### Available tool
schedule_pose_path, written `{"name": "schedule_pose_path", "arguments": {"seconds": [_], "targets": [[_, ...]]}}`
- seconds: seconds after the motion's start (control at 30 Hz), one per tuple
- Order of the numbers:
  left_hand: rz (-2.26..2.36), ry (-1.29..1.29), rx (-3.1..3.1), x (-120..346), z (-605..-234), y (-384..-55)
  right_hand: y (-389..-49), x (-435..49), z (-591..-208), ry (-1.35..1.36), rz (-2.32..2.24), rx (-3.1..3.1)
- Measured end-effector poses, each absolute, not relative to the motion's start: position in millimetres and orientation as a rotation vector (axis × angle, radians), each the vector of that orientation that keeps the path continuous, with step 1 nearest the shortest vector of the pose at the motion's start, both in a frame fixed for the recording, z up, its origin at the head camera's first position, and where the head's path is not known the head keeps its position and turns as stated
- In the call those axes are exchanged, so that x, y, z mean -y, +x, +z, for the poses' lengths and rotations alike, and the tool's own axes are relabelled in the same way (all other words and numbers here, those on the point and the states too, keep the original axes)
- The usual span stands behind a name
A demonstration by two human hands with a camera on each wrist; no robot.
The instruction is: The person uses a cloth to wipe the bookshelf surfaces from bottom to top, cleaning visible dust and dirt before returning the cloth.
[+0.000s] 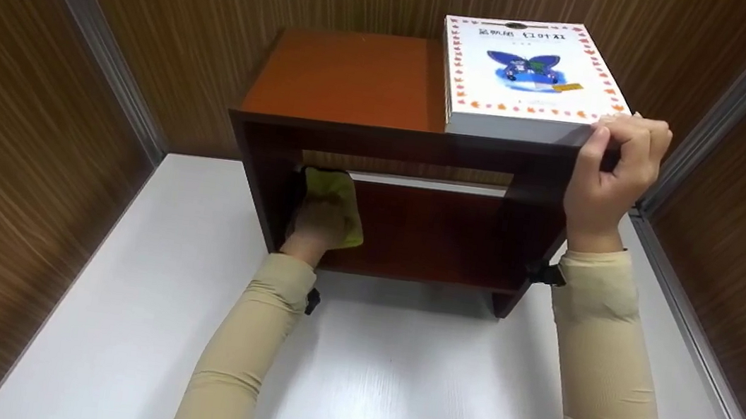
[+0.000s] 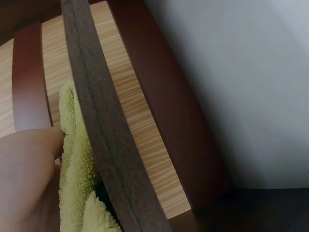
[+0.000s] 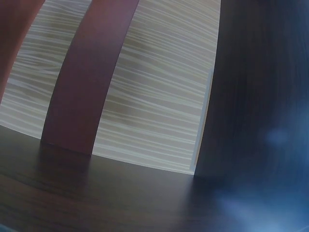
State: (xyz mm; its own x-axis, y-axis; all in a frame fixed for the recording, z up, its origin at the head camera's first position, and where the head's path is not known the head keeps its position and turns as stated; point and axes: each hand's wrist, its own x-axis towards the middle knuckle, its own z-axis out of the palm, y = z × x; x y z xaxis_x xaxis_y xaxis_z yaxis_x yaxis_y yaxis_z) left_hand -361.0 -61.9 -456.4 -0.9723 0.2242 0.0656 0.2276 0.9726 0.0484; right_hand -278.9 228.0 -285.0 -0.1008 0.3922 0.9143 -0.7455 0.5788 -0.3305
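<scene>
A dark reddish-brown wooden shelf (image 1: 353,79) stands on a white surface. Inside its open compartment, my left hand (image 1: 325,223) holds a yellow-green fuzzy cloth (image 1: 351,225) near the left side panel (image 1: 259,181). The left wrist view shows the cloth (image 2: 75,159) bunched beside my hand (image 2: 24,179); most of the fingers are hidden. A thick white book (image 1: 524,78) with a butterfly picture lies on the right of the shelf top. At its front right corner my right hand (image 1: 621,162) grips with curled fingers, thumb at the front edge; some fingertips are hidden.
Wood-patterned walls (image 1: 30,160) enclose the shelf at the back and both sides, with metal strips in the corners. White tabletop (image 1: 380,381) extends in front of the shelf. The lower board (image 1: 434,231) spans the compartment.
</scene>
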Motion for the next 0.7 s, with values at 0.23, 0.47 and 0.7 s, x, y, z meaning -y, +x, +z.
{"name": "schedule_pose_path", "arguments": {"seconds": [0.23,0.47,0.7], "targets": [[-0.092,-0.291,3.142,62,-461,-370,-278,-229,-285,0.328,1.001,1.362],[-0.082,-0.25,3.169,65,-483,-375,-288,-237,-290,0.324,0.988,1.383],[-0.356,-0.15,3.087,54,-491,-361,-291,-241,-294,0.314,0.988,1.395]]}}
